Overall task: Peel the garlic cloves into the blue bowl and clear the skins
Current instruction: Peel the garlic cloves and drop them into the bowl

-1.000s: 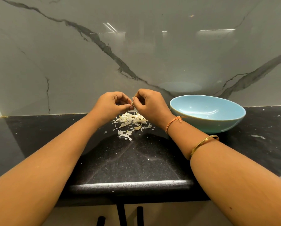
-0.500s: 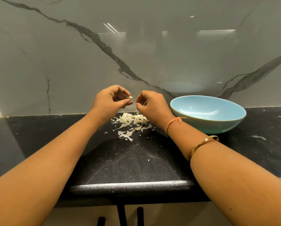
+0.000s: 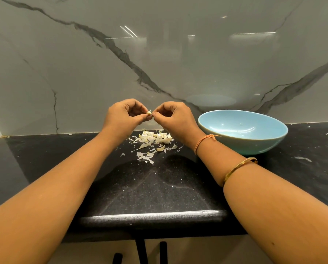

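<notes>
Both hands are up above the counter [image 3: 159, 187], just left of centre frame, and they meet fingertip to fingertip. The left hand [image 3: 124, 116] has its fingers curled in and pinches a pale clove [image 3: 148, 112] between thumb and forefinger. The right hand [image 3: 175, 119] is curled the same way, its thumb and forefinger nipping the clove's right edge; whether it has skin or flesh there, I can't tell. The clove is in the air, held between the two hands, clear of the counter. Straight below it lies a loose heap of skins [image 3: 153, 140] on the black surface, with a few scraps strewn toward the bottom of the frame. The bowl [image 3: 245, 146] sits at middle right, just beside the right wrist and tipped a little toward the viewer; there's a pale speck or two inside, too small to make out. An orange thread [image 3: 202, 142] is tied round the right wrist, and a gold bangle [image 3: 239, 167] rides further down that forearm. Behind everything rises a glossy grey marble wall [image 3: 83, 73] with dark veins.
</notes>
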A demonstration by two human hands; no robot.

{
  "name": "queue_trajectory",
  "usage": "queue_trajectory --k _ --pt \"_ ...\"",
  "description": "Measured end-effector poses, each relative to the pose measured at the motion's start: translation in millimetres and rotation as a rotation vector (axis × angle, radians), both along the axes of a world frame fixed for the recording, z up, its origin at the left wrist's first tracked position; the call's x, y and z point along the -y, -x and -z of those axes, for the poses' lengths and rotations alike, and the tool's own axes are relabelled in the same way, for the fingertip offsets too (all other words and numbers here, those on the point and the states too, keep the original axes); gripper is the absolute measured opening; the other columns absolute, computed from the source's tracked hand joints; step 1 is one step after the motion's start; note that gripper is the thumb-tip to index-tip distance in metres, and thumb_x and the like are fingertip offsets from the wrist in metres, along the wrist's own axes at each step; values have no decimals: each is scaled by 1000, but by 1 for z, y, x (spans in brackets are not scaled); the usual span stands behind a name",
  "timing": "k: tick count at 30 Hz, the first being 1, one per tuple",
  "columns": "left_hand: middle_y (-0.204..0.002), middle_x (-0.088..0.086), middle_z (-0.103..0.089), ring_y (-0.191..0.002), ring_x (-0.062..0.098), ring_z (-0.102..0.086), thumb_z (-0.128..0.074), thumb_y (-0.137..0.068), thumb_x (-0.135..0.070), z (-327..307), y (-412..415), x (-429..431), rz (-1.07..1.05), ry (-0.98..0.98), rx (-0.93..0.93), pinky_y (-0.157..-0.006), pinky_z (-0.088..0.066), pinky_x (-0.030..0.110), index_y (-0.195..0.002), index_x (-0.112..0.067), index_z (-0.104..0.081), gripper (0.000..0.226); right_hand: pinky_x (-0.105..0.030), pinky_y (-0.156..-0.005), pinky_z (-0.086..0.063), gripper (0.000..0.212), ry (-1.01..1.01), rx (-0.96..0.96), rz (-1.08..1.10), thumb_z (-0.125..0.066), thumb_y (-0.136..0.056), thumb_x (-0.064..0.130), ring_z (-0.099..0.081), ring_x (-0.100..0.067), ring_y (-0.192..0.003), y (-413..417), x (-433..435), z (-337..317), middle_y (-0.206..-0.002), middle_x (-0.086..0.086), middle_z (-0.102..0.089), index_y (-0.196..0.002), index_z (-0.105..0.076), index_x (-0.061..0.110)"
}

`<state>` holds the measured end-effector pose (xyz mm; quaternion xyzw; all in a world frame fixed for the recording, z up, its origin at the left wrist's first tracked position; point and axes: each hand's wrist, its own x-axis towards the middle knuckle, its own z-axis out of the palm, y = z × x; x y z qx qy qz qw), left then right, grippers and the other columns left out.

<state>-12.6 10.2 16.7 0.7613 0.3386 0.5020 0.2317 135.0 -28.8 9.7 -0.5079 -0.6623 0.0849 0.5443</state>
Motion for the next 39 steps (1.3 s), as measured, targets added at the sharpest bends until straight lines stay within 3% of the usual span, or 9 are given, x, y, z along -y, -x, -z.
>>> queue_trajectory --k 11,18,24,27,30,34,39 --pt "-69 -5 -66 -60 -2 -60 -77 -73 -9 0 0 1 -18 -20 -28 -66 -54 16 -73 -19 -66 15 -44 -68 -56 9 22 -44 -42 -63 -84 10 -54 -12 -63 1 2 -1 -64 1 -61 -79 -70 7" --pt "-75 0 -69 -77 20 -69 -77 -72 -9 1 0 3 -5 -32 -34 -76 -58 30 -74 -18 -67 14 -44 -70 -56 10 28 -28 -34 -61 -84 8 -52 -7 -61 0 3 -1 -63 6 -58 -78 -68 8" --pt "-74 0 -69 -74 17 -68 -77 -73 -9 2 1 1 7 -47 -31 -74 -57 28 -75 -19 -67 14 -42 -66 -57 10 42 -50 -42 -60 -84 7 -52 -8 -58 0 4 -2 -62 4 -58 -77 -67 7" --pt "-73 -4 -68 -68 3 -65 -76 -74 -7 2 1 1 36 -58 -24 -69 -55 19 -77 -17 -67 13 -40 -65 -57 10 51 -80 -47 -60 -84 7 -53 -9 -56 -1 3 -2 -63 2 -58 -77 -66 6" --pt "-72 -5 -67 -65 -2 -64 -72 -77 -1 1 -1 4 84 -53 -20 -65 -50 11 -81 -11 -67 12 -32 -60 -57 10 68 -115 -62 -59 -85 6 -53 -8 -56 -1 2 -2 -64 2 -57 -77 -64 7" --pt "-71 -10 -68 -69 0 -66 -69 -80 1 1 -2 5 139 -44 -8 -68 -53 14 -81 -14 -66 15 -20 -55 -50 15 106 -193 -81 -58 -86 5 -52 -8 -56 -1 0 -1 -64 1 -56 -72 -62 10" --pt "-67 -13 -68 -68 0 -64 -66 -82 2 1 -1 1 144 -6 106 -66 -53 16 -81 -16 -64 18 -36 -67 -55 13 161 -160 4 -59 -85 7 -53 -7 -50 -5 -6 4 -60 3 -54 -73 -61 6"
